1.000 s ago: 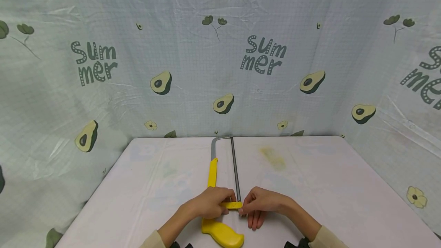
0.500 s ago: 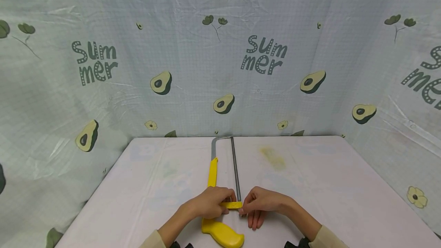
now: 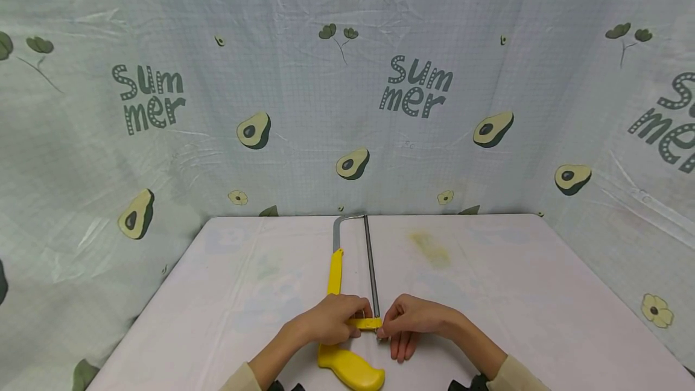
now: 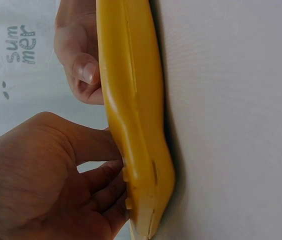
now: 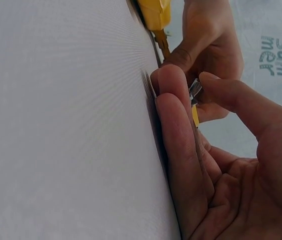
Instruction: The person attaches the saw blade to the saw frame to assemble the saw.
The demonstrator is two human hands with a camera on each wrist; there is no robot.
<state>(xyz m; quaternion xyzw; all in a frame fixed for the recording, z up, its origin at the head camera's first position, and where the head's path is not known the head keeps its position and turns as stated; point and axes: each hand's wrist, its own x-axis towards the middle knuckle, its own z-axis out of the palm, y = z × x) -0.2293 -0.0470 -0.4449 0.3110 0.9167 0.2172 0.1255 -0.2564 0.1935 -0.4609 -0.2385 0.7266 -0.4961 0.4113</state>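
Nearby, the left hand (image 3: 332, 320) grips a stiff-looking hacksaw (image 3: 335, 271) by its crosspiece (image 3: 368, 323); the right hand (image 3: 415, 317) pinches its metal fitting (image 5: 195, 90); the handle (image 3: 353, 370) seems the surest hold.

hacksaw (image 3: 335, 273) partly hidden, sleeves (image 3: 513, 376) cut off

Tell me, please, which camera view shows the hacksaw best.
The head view shows the hacksaw best, with frame, blade and handle together. The left wrist view gives a close-up of the handle; the right wrist view, only small parts.
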